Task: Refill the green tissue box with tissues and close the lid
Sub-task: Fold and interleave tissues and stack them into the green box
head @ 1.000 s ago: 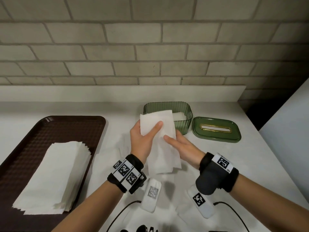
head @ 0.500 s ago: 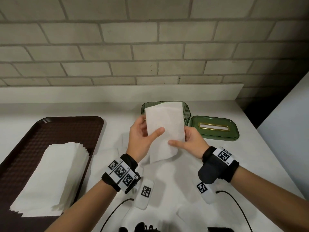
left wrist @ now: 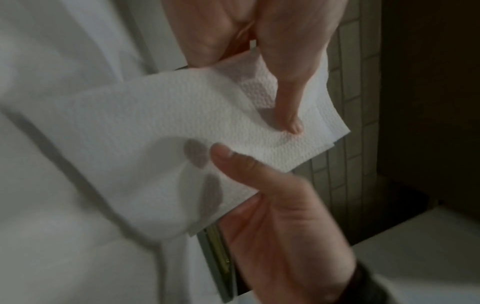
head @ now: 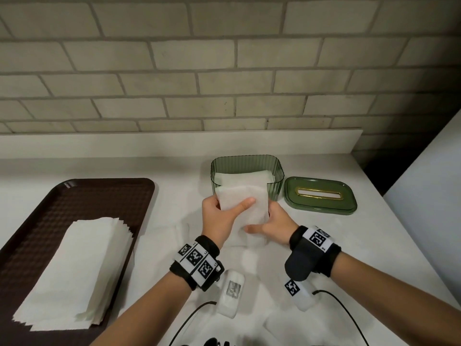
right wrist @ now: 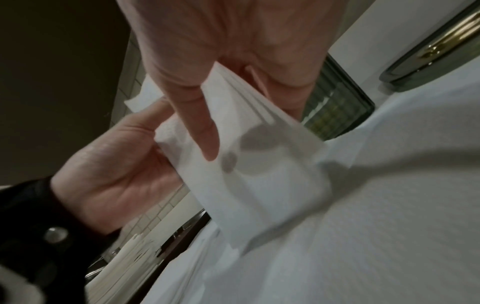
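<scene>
The green ribbed tissue box [head: 274,168] stands open at the back of the counter with white tissues [head: 243,178] inside. Its green lid [head: 321,206] with a gold-edged slot lies flat to the right of it. Just in front of the box I hold a folded white tissue [head: 245,204] [left wrist: 182,123] [right wrist: 259,156] with both hands. My left hand [head: 219,216] pinches its left side, thumb laid across the front. On the tissue's right edge my right hand [head: 272,221] grips from below, thumb under the bottom edge.
A dark brown tray [head: 74,211] at the left holds a stack of white tissues [head: 82,268]. More loose tissues [head: 162,243] lie on the white counter under my wrists. A brick wall rises behind the counter; a pale panel [head: 429,216] stands at the right.
Both hands have drawn the tissue down and shortened it into a smaller folded piece in front of the box. The tissues inside the box, covered before, are now in sight.
</scene>
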Available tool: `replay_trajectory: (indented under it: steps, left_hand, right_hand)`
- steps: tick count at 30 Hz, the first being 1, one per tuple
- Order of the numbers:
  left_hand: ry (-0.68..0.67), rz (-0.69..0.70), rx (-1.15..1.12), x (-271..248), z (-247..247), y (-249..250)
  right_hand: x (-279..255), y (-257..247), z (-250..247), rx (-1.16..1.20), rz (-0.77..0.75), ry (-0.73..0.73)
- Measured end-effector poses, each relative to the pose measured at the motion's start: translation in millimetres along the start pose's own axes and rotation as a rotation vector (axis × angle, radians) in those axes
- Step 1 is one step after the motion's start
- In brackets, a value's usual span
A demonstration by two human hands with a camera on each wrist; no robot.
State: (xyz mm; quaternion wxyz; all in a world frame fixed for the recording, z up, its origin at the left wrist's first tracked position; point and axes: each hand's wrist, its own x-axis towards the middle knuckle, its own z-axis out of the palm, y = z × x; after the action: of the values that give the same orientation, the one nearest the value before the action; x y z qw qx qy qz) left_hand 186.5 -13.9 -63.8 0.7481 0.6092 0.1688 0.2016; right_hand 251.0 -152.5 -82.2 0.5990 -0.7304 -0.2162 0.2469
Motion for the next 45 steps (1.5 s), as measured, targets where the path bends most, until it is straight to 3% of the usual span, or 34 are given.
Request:
replay_trajectory:
  steps: [6, 10, 14, 19, 23, 30, 35, 42, 45]
  left_hand:
    - [0.119, -0.032, -0.304, 16, -9, 19]
    - [0.127, 0.094, -0.06, 25, -32, 28]
    - [-0.044, 0.144, 0.191, 22, -56, 19]
    - [-0.301, 0.078, 0.402, 12, -62, -16]
    - [-0.431, 0.095, 0.573, 2, -51, -32]
    - [-0.311, 0.121, 0.617, 10, -40, -25]
    - [-0.312, 0.085, 0.746, 18, -47, -10]
    - [-0.358, 0.341, 0.724, -1, -48, 17]
    - [-0.392, 0.369, 0.708, -3, -46, 19]
  right_hand:
    - [6, -17, -21, -0.018, -0.071, 0.076]
    - [9, -25, -45, 0.02, -0.123, 0.186]
    - [7, -17, -62, 0.039, -0.161, 0.225]
    - [4, 13, -51, -0.072, -0.106, 0.098]
    - [-2, 25, -34, -0.144, -0.089, 0.013]
    - [2, 16, -34, -0.215, -0.128, 0.02]
    - [2, 17, -48, -0.268, -0.093, 0.118]
    - [-8, -3, -50, -0.271, -0.263, 0.195]
    - [-14, -9, -46, -0.203, -0.281, 0.208]
